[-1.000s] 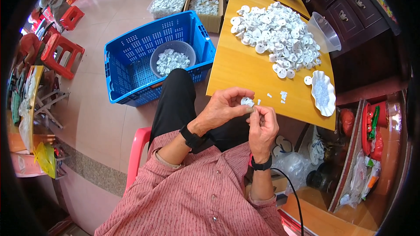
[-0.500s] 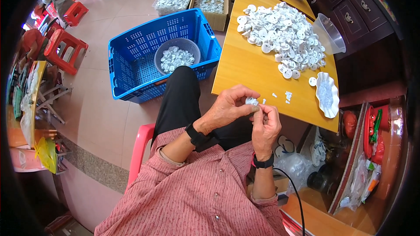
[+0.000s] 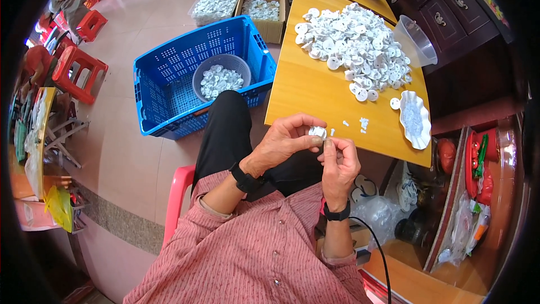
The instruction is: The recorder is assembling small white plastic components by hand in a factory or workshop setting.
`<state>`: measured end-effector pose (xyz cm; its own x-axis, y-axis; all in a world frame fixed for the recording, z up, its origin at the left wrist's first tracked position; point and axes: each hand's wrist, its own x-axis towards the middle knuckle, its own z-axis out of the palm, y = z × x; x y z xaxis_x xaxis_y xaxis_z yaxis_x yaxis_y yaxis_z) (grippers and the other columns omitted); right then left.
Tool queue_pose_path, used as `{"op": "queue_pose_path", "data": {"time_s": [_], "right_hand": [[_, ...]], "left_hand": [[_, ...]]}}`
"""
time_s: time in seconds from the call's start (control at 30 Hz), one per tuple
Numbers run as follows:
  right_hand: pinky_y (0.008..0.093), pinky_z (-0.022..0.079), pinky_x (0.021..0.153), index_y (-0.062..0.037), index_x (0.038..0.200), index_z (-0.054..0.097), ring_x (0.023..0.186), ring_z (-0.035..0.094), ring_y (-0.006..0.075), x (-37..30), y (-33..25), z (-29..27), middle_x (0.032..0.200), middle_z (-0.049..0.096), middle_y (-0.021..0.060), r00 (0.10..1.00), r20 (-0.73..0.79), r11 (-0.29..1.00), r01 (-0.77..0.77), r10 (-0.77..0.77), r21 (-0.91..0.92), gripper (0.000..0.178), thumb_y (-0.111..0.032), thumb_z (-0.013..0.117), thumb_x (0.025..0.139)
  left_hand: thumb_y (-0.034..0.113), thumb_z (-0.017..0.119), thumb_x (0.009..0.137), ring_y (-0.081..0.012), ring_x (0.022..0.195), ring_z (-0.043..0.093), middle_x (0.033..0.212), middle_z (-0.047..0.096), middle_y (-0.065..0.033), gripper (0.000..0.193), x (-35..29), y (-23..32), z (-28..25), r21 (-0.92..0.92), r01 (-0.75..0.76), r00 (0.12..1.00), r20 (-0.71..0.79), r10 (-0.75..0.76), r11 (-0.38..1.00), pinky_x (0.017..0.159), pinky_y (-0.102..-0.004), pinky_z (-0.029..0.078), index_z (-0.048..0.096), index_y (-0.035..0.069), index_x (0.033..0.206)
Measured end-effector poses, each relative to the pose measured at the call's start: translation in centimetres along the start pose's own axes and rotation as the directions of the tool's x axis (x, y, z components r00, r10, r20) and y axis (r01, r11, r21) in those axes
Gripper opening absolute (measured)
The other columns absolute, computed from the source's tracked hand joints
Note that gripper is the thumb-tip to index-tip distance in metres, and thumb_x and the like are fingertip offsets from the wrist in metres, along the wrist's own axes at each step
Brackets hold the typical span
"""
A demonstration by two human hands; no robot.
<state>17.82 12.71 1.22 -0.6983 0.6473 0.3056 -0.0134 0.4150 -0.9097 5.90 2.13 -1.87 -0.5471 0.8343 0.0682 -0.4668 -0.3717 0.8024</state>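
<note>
Head view looks down on our two hands meeting just above the near edge of a yellow wooden table. Our left hand pinches a small round white plastic piece between thumb and fingertips, and our right hand has its fingers curled narrow with the tips touching that same piece, which sits between both hands over our black-trousered lap. On the floor to our left stands a blue perforated plastic crate, and inside it a grey round colander-like basket holds a small heap of white pieces. Beyond the crate a brown cardboard box and a clear plastic tub beside it are each filled with more white pieces. On the table a broad pile of white round plastic discs covers the far half; a clear plastic bowl lies tilted at its right edge, and a white scalloped shallow dish rests near the table's right corner, with a few tiny white bits just beside it. We sit on a pink plastic chair. The pinkish tiled floor carries red plastic stools at far left, and a dark wooden cabinet stands behind the table.
</note>
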Motion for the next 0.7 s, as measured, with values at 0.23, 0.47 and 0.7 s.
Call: {"op": "queue_pose_path", "data": {"time_s": [0.23, 0.47, 0.7], "right_hand": [[0.0224, 0.052, 0.059, 0.0011, 0.095, 0.059, 0.070, 0.062, 0.0088, -0.2, -1.0, -0.4, 0.090, 0.060, 0.0048, 0.999, -0.006, 0.994, -0.049, 0.050, 0.099, 0.008, -0.006, 0.063, 0.096], [0.0230, 0.051, 0.060, 0.0009, 0.093, 0.059, 0.068, 0.061, 0.0093, -0.2, -0.7, -0.5, 0.089, 0.059, 0.0054, 1.000, 0.008, 0.997, -0.010, 0.009, 0.073, 0.007, -0.004, 0.063, 0.096], [0.0237, 0.050, 0.060, 0.0011, 0.092, 0.060, 0.068, 0.060, 0.0097, -0.2, -1.3, -0.4, 0.089, 0.060, 0.0063, 1.000, -0.026, 0.995, 0.005, -0.002, 0.102, 0.006, -0.003, 0.063, 0.095]], "left_hand": [[0.003, 0.066, 0.094, -0.0151, 0.098, 0.067, 0.119, 0.065, -0.0121, 0.033, -0.3, 0.4, 0.9, -0.235, 0.017, 0.999, 0.031, -0.010, 0.972, 0.086, -0.0282, 0.058, 0.060, 0.000, 0.127], [0.007, 0.063, 0.097, -0.0152, 0.095, 0.068, 0.127, 0.063, -0.0163, 0.030, -0.3, -0.5, 0.6, -0.253, 0.041, 0.999, 0.029, -0.035, 0.967, 0.086, -0.0286, 0.058, 0.060, 0.002, 0.127], [0.012, 0.062, 0.099, -0.0144, 0.092, 0.068, 0.112, 0.068, -0.0118, 0.028, -0.3, -0.6, 0.5, -0.404, 0.078, 0.997, 0.054, -0.061, 0.911, 0.085, -0.0297, 0.058, 0.059, 0.001, 0.124]]}}
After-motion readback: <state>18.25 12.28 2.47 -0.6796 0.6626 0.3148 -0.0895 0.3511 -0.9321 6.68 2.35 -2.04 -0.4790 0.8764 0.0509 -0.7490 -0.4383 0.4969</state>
